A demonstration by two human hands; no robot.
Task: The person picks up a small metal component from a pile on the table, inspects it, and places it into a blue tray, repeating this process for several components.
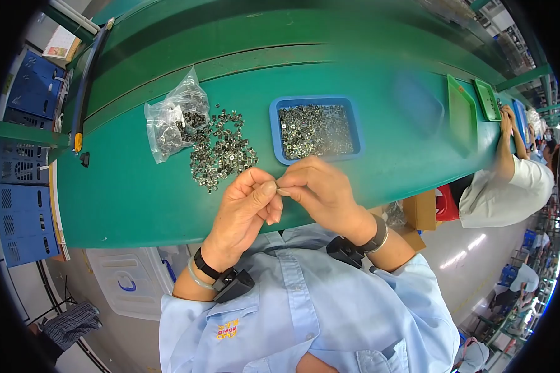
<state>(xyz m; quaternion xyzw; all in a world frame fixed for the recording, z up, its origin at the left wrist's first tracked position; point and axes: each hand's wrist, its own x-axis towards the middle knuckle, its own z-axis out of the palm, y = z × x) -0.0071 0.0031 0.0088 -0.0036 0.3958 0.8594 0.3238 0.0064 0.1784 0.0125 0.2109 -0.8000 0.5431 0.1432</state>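
My left hand (247,204) and my right hand (320,189) meet over the front part of the green bench, fingertips pinched together. Whatever sits between them is tiny and mostly covered by the fingers, so its kind cannot be made out. Just beyond my left hand lies a loose pile of small metal parts (221,152), silver and black. A clear plastic bag (168,127), partly filled with similar parts, slumps against that pile on its left. Beyond my right hand stands a blue tray (275,132) holding many more of the small parts.
Green trays (462,115) lie at the bench's right end, where a co-worker (507,180) in a white top reaches in. Blue crates (25,217) stack at the left. A lidded clear storage box (127,283) and an open cardboard box (420,214) are below the front edge.
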